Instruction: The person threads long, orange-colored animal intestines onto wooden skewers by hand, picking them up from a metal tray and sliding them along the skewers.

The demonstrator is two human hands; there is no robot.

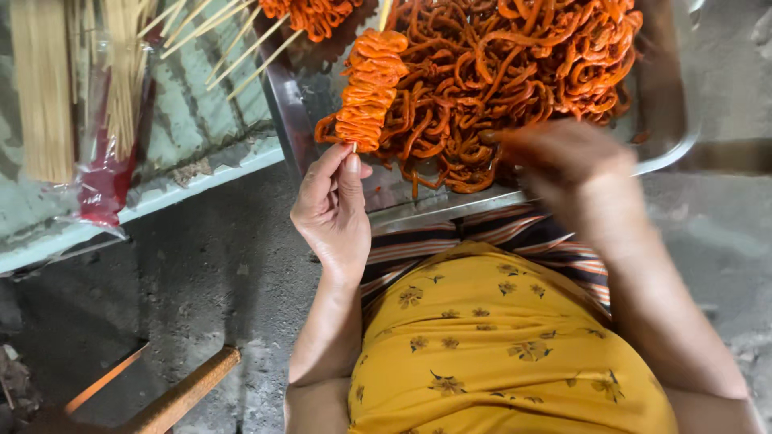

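Skewer, loaded with folded orange strips, stands over the metal tray; your left hand pinches its lower end. Your right hand, blurred, is in the strip pile; grip unclear. Bare sticks at left.

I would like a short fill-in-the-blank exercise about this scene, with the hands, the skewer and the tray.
1. The left hand pinches the lower end of a thin wooden ____ loaded with folded orange strips.
2. The blurred right hand reaches into the pile of orange strips lying in a ____ tray.
3. The bundles of bare sticks lie to the ____ of the tray.
4. The person's top is ____ with small flowers.

Missing words: skewer; metal; left; yellow
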